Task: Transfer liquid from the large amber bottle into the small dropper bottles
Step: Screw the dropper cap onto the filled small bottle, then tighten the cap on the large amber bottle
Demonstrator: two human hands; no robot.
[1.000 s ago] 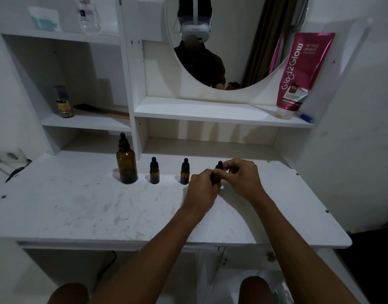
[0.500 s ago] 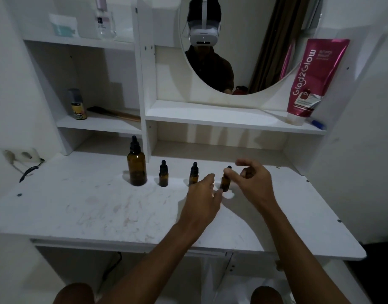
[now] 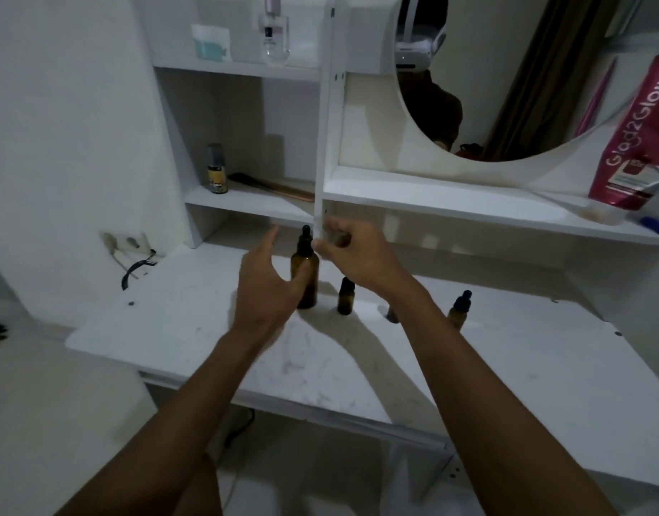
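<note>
**A:** Where is the large amber bottle (image 3: 310, 296)?

**B:** It stands upright toward the back of the white bench (image 3: 194, 329), directly in front of the shelf unit's vertical divider (image 3: 326, 143). Its black dropper cap (image 3: 305, 242) is on.

**A:** And the hands?

**B:** The left hand (image 3: 266, 284) is spread. Its fingers are straight and point up along the bottle's left side, and the thumb crosses the front of the glass. Motion blur hides whether it actually touches. The right hand (image 3: 357, 256) has curled fingers, with thumb and forefinger tips drawn close together just right of the cap. I cannot tell whether they pinch it or only sit beside it.

**A:** And the little ones?

**B:** There are three in a row to the right of the big bottle. The first small dropper bottle (image 3: 346, 297) stands just beside it, below the right wrist. The second small dropper bottle (image 3: 393, 315) is mostly hidden behind the right forearm. The third small dropper bottle (image 3: 457, 310) stands on the forearm's far side, with its black cap showing.

**A:** What is around them?

**B:** The left shelf (image 3: 246, 202) carries a small can with a yellow label (image 3: 217, 169) and a wooden-handled tool (image 3: 276, 188) lying flat. A round mirror (image 3: 525, 87) hangs above. A pink Glad2Glow tube (image 3: 633, 143) leans at the right. On the left wall there is a socket (image 3: 123, 242) with a black cable (image 3: 136, 271).
</note>
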